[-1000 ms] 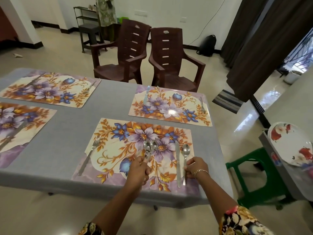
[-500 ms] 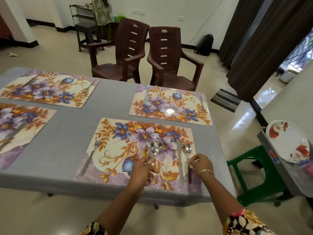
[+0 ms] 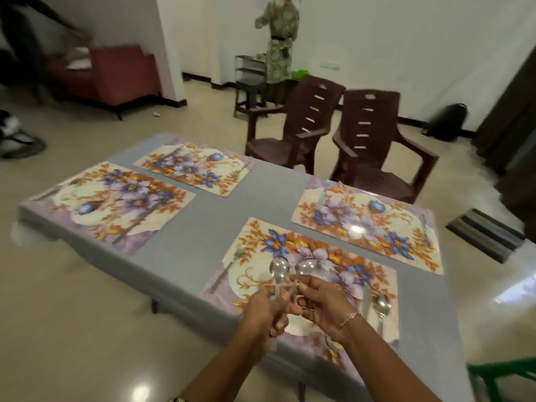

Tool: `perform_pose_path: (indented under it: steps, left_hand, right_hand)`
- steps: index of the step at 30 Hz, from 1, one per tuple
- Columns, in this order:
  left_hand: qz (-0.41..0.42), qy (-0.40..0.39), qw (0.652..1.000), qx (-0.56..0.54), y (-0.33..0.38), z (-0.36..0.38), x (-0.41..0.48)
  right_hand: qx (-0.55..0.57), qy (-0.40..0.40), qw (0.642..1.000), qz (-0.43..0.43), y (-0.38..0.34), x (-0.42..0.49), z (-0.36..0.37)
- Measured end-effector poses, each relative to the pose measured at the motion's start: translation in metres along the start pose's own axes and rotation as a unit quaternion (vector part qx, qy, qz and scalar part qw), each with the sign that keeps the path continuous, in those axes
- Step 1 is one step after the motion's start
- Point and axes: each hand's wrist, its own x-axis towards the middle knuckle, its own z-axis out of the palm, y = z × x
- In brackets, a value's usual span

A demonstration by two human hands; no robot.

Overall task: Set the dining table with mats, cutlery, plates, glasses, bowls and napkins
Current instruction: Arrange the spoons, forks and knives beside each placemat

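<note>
Above the near floral mat (image 3: 293, 250) I hold two steel spoons (image 3: 279, 268) with their bowls up and their handles crossed. My left hand (image 3: 262, 310) is closed around the lower handles. My right hand (image 3: 323, 303) pinches the handle of the right-hand spoon (image 3: 309, 267). On this mat lie a fork (image 3: 232, 264) at its left side and a knife (image 3: 367, 297) with another spoon (image 3: 382, 303) at its right side. Three more floral mats (image 3: 362, 224) (image 3: 116, 198) (image 3: 191, 169) lie on the grey tablecloth (image 3: 191, 245), each with blurred cutlery.
Two brown plastic chairs (image 3: 304, 132) (image 3: 374, 140) stand beyond the table's far side. A person in a green dress (image 3: 281, 44) stands at a shelf by the back wall. A green stool (image 3: 504, 378) is at the lower right, a red sofa (image 3: 116, 74) far left.
My right hand let go of the spoon laid beside the knife and moved left onto the spoons in my left hand. My view swung left and up.
</note>
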Motion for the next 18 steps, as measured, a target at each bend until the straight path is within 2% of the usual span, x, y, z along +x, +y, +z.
perform_pose_path:
  steps: [5, 8, 12, 18]
  left_hand:
    - [0.020, 0.008, 0.992, -0.126, 0.017, -0.037, -0.022]
    - [0.040, 0.035, 0.988, -0.143, 0.016, -0.062, -0.044]
    - [0.034, 0.111, 0.990, -0.073, 0.009, -0.099, -0.065]
    - [0.033, 0.214, 0.971, -0.104, 0.000, -0.177, -0.058]
  right_hand:
    - [0.048, -0.135, 0.990, 0.014, 0.011, 0.009, 0.058]
    - [0.041, -0.177, 0.983, 0.025, 0.024, 0.011, 0.088]
    - [-0.019, -0.172, 0.985, 0.023, 0.040, 0.023, 0.125]
    - [-0.100, -0.153, 0.983, 0.028, 0.051, 0.053, 0.184]
